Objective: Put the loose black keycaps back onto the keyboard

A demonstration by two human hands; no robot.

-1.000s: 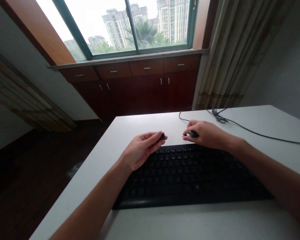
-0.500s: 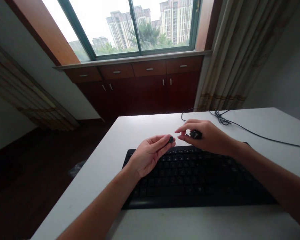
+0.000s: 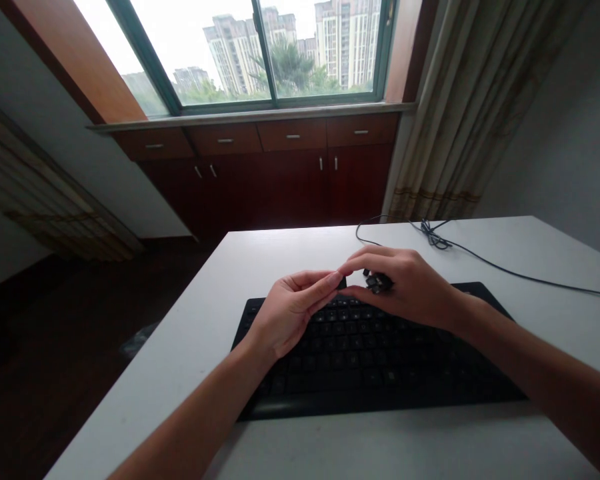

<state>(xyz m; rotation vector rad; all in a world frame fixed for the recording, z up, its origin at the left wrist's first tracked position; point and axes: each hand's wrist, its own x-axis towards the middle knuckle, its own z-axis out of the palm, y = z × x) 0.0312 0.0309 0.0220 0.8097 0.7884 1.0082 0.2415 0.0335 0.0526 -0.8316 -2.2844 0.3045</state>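
Above the black keyboard [image 3: 350,383], my left hand [image 3: 293,310] pinches a small black keycap [image 3: 343,284] between thumb and fingers. My right hand [image 3: 405,283] curls in from the other side, its thumb and index fingertips at the same keycap. Several small black pieces [image 3: 379,283], which look like more keycaps, are held in my right palm under the curved fingers. The keyboard lies flat on the white table, its upper middle rows partly covered by both hands.
A black cable [image 3: 510,270] with a tied bundle [image 3: 434,237] runs along the back and right of the white table [image 3: 175,347]. Beyond the table's far edge stand dark red cabinets [image 3: 280,193] under a window. A clear plastic bag [image 3: 137,340] is on the floor at left.
My right hand has moved left, and its fingertips now meet the keycap in my left hand. The view has shifted slightly.
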